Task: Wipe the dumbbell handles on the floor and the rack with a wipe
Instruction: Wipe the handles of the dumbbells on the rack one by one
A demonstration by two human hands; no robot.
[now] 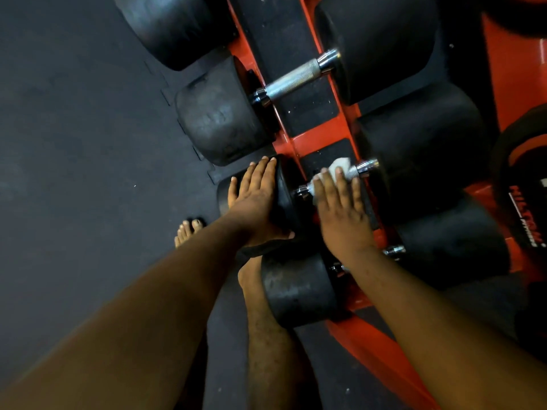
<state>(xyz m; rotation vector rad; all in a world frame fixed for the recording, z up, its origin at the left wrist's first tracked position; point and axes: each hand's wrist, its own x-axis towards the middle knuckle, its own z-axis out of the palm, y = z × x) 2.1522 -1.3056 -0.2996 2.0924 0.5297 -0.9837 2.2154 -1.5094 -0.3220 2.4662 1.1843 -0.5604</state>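
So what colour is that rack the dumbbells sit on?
The rack frame is red-orange, with black pads under the dumbbell handles; the head view shows it.

White wipe (340, 167) over knurled dumbbell handle (352, 172) on red rack (313, 140)

Both arms are bare, with no sleeves. The left hand (254, 199) and the right hand (340, 208) have no gloves, no rings and no watch. The fingers (321, 190) have short, pale nails. One bare foot (189, 230) shows its toes with no shoe or sock, and a bare leg (266, 335) shows lower down.
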